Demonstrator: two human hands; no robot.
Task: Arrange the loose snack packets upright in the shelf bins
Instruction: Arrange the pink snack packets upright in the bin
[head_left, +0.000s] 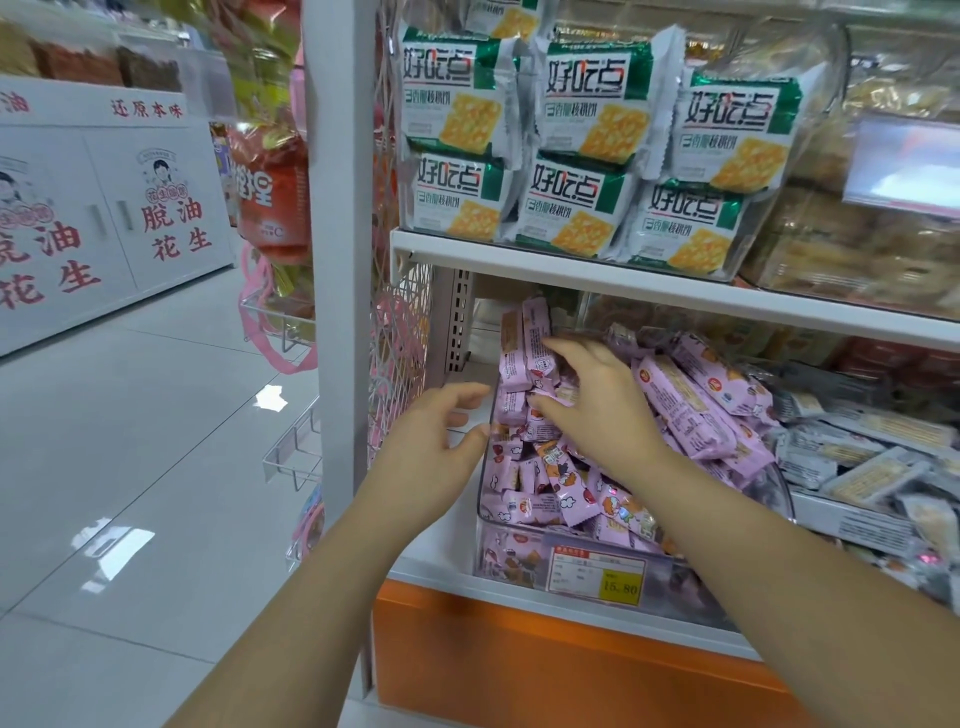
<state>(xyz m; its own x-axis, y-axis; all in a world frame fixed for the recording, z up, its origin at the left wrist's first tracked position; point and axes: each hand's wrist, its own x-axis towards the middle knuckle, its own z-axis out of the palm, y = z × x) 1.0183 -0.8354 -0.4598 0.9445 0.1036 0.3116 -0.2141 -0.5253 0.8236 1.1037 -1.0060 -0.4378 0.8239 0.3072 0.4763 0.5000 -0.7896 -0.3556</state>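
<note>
Lilac foil-plastic wrappers, basically: the snack packets (566, 483) are small, light and crinkly. They sit heaped in the clear bin (691, 582) at the left end of the lower shelf (431, 566). Most lie flat or at odd angles. A few standing packets (524, 343) are upright in the bin's back left corner, and some longer packets (691, 405) lean in a stack along the right side.

The right hand (597, 400) is over that back left corner, with its fingers spread across the standing ones and its thumb against a packet lower down. I can't tell if it's actually pinching them or just steadying them. The left hand (441, 441) is just outside the bin's left wall, fingers loosely curled, holding nothing.

My guess on handling: they weigh next to nothing, and the film looks slick, so they'll slide off each other and topple like dominoes unless something props them up. Whatever's inside probably crumbles, so I wouldn't squeeze the middle hard. I'd pinch across the flat faces near the middle, or grab several side by side as a block, then wedge them against the wall or the ones already standing.
</note>
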